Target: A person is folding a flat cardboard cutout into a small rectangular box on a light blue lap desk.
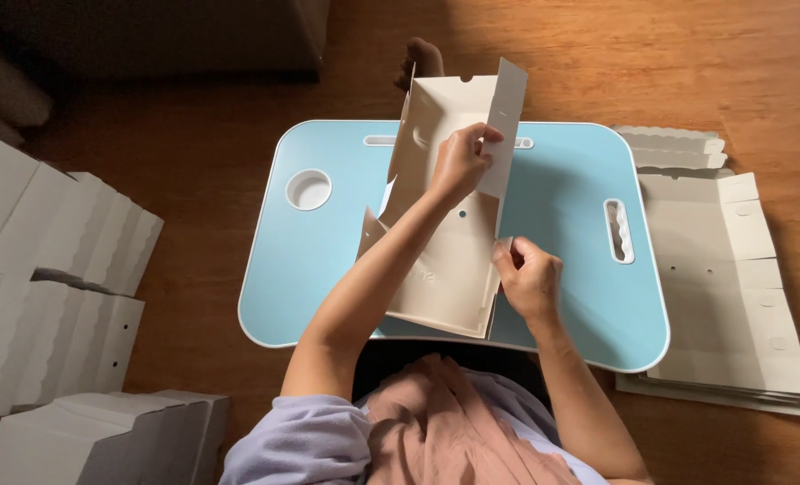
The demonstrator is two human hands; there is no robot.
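Left hand (458, 166) and right hand (526, 277) pinch the side flap of a half-folded cardboard box (445, 260) over the blue tabletop (562, 207).

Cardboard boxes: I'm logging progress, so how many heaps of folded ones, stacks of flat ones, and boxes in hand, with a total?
Heaps of folded white cardboard boxes: 1
Stacks of flat white cardboard sheets: 1
Half-folded white cardboard box, held by left hand and right hand: 1
Total: 3

Half-folded cream cardboard box (445, 242), upright flaps
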